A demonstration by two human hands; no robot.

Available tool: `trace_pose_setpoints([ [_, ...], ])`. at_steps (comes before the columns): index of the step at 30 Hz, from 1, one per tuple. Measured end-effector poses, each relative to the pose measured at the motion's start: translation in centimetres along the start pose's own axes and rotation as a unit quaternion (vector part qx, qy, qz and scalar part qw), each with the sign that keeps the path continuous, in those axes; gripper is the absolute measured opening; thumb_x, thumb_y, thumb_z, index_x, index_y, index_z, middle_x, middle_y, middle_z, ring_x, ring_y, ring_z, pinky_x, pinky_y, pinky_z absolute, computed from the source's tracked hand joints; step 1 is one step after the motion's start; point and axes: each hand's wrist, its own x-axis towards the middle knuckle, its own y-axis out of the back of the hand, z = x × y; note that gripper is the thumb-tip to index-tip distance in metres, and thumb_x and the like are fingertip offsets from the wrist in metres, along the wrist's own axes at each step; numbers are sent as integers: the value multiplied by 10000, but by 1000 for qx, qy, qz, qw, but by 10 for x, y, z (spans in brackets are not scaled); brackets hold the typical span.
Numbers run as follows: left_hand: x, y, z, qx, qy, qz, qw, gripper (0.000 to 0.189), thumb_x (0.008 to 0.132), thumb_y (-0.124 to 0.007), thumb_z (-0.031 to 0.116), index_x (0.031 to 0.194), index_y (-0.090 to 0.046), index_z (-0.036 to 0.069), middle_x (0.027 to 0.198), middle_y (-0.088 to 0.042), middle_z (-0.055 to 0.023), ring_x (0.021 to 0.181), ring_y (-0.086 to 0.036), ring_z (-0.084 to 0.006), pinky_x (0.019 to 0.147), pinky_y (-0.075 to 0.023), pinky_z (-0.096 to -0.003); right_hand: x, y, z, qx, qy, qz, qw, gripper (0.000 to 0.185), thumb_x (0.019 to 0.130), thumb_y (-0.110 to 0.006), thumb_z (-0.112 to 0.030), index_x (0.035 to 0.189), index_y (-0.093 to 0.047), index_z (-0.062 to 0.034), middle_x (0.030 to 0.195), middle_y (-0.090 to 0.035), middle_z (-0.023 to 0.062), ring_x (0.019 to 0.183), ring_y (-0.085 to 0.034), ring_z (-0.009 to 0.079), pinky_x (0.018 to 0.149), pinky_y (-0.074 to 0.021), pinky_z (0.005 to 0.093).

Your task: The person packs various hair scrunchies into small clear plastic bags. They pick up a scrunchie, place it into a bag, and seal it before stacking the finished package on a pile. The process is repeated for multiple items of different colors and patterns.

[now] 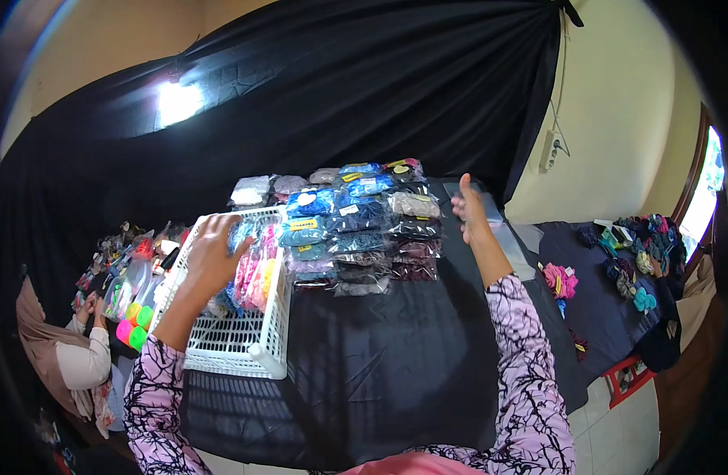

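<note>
My left hand (212,252), slightly blurred, is above the left side of a white plastic basket (263,353). Its thumb is spread from the fingers and nothing shows in its grasp. Beside it, colourful plastic-wrapped bundles (260,270), mostly pink, yellow and blue, lie in the basket; part of them is hidden by the hand. Right of the basket, rows of clear-wrapped fabric bundles (358,240) in blue, grey and dark red lie on a black-covered table (393,356). My right hand (469,211) is raised, empty, beyond their right edge, fingers apart.
Clear plastic bags (509,243) lie near my right forearm. Farther right, a second dark-covered surface (601,303) bears pink scrunchies (558,280) and heaped fabric items (631,255). At left, a person (79,362) sits near bright-coloured plastic pots (137,323). A black cloth (370,89) hangs behind.
</note>
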Motion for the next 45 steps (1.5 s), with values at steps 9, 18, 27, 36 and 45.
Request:
trace_pose_setpoints([
  [9,-5,-32,153,-13,-192,-162,968,559,868,-586,455,1322,-460,154,1415,-402,-152,1389,-229,-376,1105,-196,-560,-3,-19,20,73,-303,-288,906,1164,560,-419,-936,1425,-383,-160,1468,-332,216,1341,-212,518,926,-10,799],
  [18,-4,-109,202,-138,-234,-143,952,513,859,-640,336,1303,-482,134,1325,-467,-165,1280,-382,-369,1032,-325,-523,30,-30,40,27,-266,-249,931,684,729,-692,-616,1184,-601,-113,1173,-618,161,1057,-577,368,896,-343,664],
  [27,-35,-184,214,-549,194,-319,748,628,920,-527,504,1356,-363,83,1314,-453,-133,1214,-431,-317,1013,-349,-448,22,-54,45,68,-253,-210,942,937,555,-847,-581,1229,-546,-4,1177,-607,186,1028,-615,274,900,-455,450],
  [36,-24,-210,195,-656,289,-359,598,696,950,-229,626,1469,-248,163,1505,-272,-139,1394,-211,-340,1078,-235,-544,29,-64,50,126,-196,-157,960,1204,522,-915,-229,1334,-68,39,1203,-494,257,1067,-569,304,907,-463,479],
  [45,-13,-215,205,-681,292,-340,580,704,953,-251,612,1467,-219,131,1511,-262,-137,1405,-189,-336,1084,-230,-555,19,-36,51,103,-171,-27,979,948,600,-852,-99,1307,-230,14,1077,-593,176,924,-644,287,797,-541,476],
])
